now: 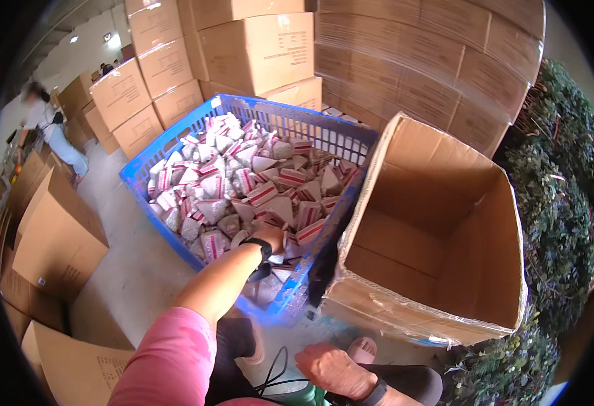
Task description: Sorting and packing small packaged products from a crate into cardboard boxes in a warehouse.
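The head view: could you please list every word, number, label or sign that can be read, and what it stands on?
None can be read; all are too small or blurred.
Stacked cardboard cartons: dark print.
Cardboard box at left: dark print, small square label.
Pink-striped packets in the blue plastic basket: stripe markings.

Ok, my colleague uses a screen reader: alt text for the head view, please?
A person's left hand reaches into a blue crate heaped with red-striped packets. An open cardboard box stands beside it; the right hand is outside both.
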`<state>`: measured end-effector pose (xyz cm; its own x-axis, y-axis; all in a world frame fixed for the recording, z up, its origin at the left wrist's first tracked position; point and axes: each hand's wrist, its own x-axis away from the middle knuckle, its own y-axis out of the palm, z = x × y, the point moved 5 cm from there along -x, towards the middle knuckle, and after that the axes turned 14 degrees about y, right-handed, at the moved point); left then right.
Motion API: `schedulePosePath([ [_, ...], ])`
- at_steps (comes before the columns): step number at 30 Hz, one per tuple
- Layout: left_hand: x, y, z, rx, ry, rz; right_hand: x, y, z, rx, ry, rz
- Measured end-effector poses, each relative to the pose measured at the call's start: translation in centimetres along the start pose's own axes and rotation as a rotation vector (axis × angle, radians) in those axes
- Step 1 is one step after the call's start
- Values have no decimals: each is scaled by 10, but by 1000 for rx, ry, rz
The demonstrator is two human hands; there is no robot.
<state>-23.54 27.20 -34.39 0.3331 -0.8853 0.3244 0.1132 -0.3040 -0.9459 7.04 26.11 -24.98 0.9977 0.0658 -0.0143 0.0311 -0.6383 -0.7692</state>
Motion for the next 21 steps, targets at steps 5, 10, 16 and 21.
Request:
schedulePosePath([
  [5, 19, -25, 7, 265, -201, -107, 2, -11, 8, 90, 46, 42],
  [10, 47, -78, 5, 468, -197, 170, 6, -33, 16, 2, 64, 92],
  [16, 142, -171, 76, 301, 244, 708, 2, -57, 14, -158, 139, 288],
  [21, 194, -184, 159, -221, 425, 716, 4, -80, 17, -1181, 314, 314],
])
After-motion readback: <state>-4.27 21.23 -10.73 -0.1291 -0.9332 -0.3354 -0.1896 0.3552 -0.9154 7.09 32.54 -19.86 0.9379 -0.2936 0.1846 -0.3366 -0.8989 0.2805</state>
